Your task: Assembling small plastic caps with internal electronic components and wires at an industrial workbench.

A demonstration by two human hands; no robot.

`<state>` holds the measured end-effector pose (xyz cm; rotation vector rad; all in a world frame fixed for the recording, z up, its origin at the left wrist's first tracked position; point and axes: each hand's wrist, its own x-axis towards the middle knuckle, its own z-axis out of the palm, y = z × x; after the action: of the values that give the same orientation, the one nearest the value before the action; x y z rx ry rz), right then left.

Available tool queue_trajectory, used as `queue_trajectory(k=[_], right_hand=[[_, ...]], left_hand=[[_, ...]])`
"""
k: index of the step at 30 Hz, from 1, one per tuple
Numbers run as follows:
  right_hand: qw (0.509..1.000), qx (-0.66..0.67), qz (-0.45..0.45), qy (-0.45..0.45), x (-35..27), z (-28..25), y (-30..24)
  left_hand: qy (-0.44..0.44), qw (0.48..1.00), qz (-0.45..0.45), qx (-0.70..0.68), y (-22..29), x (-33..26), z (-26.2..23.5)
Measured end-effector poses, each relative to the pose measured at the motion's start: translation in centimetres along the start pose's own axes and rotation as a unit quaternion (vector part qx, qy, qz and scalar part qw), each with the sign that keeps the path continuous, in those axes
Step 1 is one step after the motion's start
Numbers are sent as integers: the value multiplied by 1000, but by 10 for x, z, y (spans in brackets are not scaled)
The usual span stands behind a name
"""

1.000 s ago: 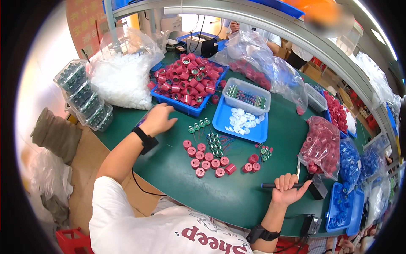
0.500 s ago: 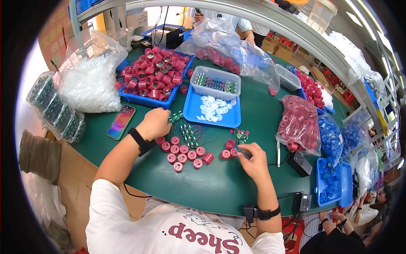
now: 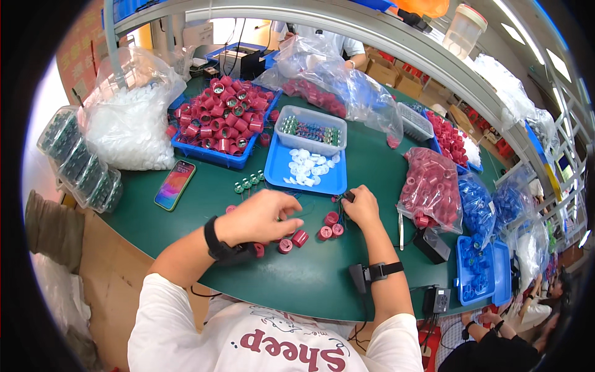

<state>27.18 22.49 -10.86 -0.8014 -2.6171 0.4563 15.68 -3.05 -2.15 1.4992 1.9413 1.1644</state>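
Observation:
My left hand (image 3: pixel 263 217) hovers over a group of red plastic cups (image 3: pixel 300 238), its fingers and thumb apart with nothing seen between them. It hides most of that group. Small round green circuit boards (image 3: pixel 250 181) lie in a row just beyond it. My right hand (image 3: pixel 361 206) is closed in a pinch near the tray's front right corner. A small dark thing shows at its fingertips, too small to name, with thin wires below. Three more red cups (image 3: pixel 331 218) stand beside these fingers. White discs (image 3: pixel 305 166) lie in the blue tray (image 3: pixel 334 185).
A clear tub (image 3: pixel 286 142) of circuit boards sits on the tray's far part. Left are a heaped blue bin (image 3: pixel 229 162), a phone (image 3: pixel 175 185) and a bag of white parts (image 3: pixel 130 133). Right are tweezers (image 3: pixel 401 230), a bag of red cups (image 3: pixel 432 186) and a black box (image 3: pixel 432 245).
My left hand has moved right and nearer, from the green boards to above the red cups. My right hand has shifted slightly away from me and closed where green boards lay.

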Motion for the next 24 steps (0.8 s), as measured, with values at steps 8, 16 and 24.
queue_trajectory(k=[8, 16, 24], right_hand=[[996, 12, -64, 55, -19, -18, -3], [962, 211, -123, 122, -72, -61, -64], [905, 396, -48, 152, -101, -51, -61]], left_hand=[[10, 998, 61, 20, -6, 12, 28], [35, 978, 72, -190, -2, 37, 60], [-76, 904, -17, -420, 1, 35, 77]])
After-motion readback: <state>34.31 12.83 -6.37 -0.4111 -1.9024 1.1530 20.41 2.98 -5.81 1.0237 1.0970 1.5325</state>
